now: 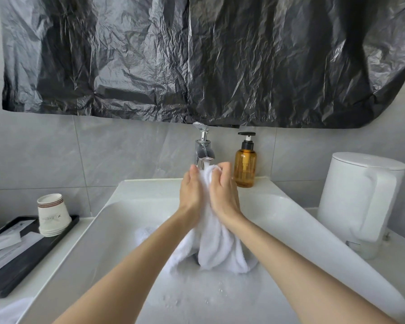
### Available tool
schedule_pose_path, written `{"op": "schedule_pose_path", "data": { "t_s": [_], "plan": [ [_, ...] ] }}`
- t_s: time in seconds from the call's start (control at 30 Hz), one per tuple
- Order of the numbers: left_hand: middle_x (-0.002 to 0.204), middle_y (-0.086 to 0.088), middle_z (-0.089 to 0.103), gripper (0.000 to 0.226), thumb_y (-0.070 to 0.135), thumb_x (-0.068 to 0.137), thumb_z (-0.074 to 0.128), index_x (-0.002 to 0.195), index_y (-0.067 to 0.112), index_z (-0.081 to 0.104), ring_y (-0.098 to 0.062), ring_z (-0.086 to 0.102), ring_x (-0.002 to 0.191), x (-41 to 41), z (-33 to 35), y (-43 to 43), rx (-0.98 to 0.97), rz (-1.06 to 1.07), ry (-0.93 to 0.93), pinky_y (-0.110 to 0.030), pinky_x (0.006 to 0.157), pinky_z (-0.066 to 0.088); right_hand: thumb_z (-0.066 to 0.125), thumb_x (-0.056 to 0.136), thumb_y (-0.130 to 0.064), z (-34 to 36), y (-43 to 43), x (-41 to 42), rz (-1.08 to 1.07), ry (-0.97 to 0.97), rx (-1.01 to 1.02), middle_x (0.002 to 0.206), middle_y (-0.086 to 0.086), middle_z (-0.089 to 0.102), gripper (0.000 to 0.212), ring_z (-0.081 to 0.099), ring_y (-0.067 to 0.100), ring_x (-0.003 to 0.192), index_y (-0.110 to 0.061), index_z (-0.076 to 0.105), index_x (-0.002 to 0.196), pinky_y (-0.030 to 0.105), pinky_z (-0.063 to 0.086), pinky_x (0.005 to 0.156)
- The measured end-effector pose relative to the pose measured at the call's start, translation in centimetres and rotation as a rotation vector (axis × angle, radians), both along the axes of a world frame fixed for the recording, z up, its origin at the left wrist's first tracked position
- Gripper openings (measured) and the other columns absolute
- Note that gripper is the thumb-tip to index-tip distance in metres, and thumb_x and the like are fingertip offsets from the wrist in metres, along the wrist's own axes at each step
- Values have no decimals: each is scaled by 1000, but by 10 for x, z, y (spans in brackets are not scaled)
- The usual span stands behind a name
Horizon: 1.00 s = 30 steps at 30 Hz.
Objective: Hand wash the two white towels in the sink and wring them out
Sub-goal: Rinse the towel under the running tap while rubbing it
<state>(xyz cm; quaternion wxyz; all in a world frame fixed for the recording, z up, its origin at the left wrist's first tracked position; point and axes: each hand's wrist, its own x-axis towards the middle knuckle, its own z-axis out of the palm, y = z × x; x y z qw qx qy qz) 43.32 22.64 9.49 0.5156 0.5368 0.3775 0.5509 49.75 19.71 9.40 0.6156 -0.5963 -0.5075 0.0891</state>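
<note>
Both forearms reach out over the sink [302, 220], hands raised together under the running tap [204, 148]. The left hand [192, 192] lies flat against a white towel [216, 246], fingers near straight and pressing. The right hand [223, 192] faces it, its fingers [223, 168] curled over the towel's bunched top, gripping it. The towel is squeezed between the two palms, and its lower end hangs into the basin, where suds speckle the floor.

On the surface [395, 258] to the left, one black tray [21, 270] holds a stack of upturned paper cups [53, 216] and some flat sachets. One amber pump bottle [244, 164] stands just right of the tap, and one white kettle [358, 197] sits further right. A white cloth [7, 309] shows at the near left corner — whether it is the second towel, I cannot tell. A black plastic sheet [197, 54] hangs across the wall above.
</note>
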Motion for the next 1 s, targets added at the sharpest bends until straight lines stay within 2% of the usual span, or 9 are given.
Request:
{"op": "schedule_pose_path", "data": {
  "t_s": [0.1, 0.17, 0.27, 0.37, 0.57, 0.7, 0.8, 0.9, 1.0],
  "plan": [
    [107, -13, 69, 55, 52, 98, 31, 109, 10, 65, -26, 65, 104, 2, -8, 0, 68, 39, 23, -45, 96, 50, 32, 98, -47, -8, 6, 1, 25, -26, -51, 94, 14, 63, 31, 58, 34, 90, -19, 40, 85, 39, 42, 75],
    [80, -7, 69, 46, 45, 99, 35, 80, 15, 64, -24, 65, 80, 3, -8, 1, 104, 62, 55, -40, 76, 51, 35, 94, -56, -11, 11, 1, 32, -35, -75, 84, 5, 63, 40, 59, 28, 84, -20, 44, 80, 35, 44, 75],
    [58, 6, 52, 43, 29, 99, 41, 57, 20, 47, -18, 46, 62, 1, -5, 3, 118, 125, 131, -33, 59, 38, 39, 100, -42, -8, 14, 1, 18, -31, -41, 64, -5, 46, 43, 43, 22, 71, -21, 41, 63, 31, 34, 67],
    [61, 8, 47, 43, 34, 97, 44, 56, 22, 48, -20, 40, 70, -3, -6, 8, 158, 135, 200, -35, 65, 35, 24, 97, -40, -3, 11, 6, -41, -311, -123, 77, 16, 60, 50, 48, 30, 77, -12, 56, 71, 32, 33, 69],
    [134, 6, 53, 71, 70, 93, 18, 140, 26, 49, -14, 48, 125, -17, 1, -5, 62, -279, 395, -32, 105, 36, 34, 104, -33, 26, 7, 38, -92, -133, -66, 57, 3, 40, 51, 44, 24, 69, -15, 36, 56, 33, 28, 64],
    [150, -11, 36, 86, 70, 93, 15, 148, 4, 27, -30, 34, 140, -25, -10, -5, 59, -420, 638, -43, 118, 24, 35, 103, -32, 43, 2, 62, -150, 55, 35, 65, 7, 35, 41, 34, 20, 64, -9, 37, 68, 33, 24, 57],
    [158, 4, 25, 81, 72, 92, 15, 153, 20, 27, -17, 22, 147, -37, -17, -1, 9, -485, 806, -34, 119, 12, 35, 103, -34, 47, -4, 73, -166, 142, 114, 59, -2, 33, 46, 31, 14, 57, -14, 32, 61, 34, 26, 58],
    [106, 17, 55, 51, 71, 93, 27, 114, 37, 59, -12, 52, 105, -49, -20, 9, 62, -448, 880, -25, 95, 34, 36, 103, -35, 49, -4, 85, -241, 217, 174, 55, -10, 32, 50, 31, 10, 55, -23, 28, 55, 30, 28, 65],
    [59, 14, 31, 43, 48, 97, 49, 65, 24, 34, -11, 31, 58, -53, -17, 25, 276, -257, 777, -21, 51, 25, 32, 104, -38, 42, -7, 97, -364, 140, 128, 67, -10, 46, 49, 44, 17, 69, -22, 38, 59, 29, 31, 69]
  ]
}}
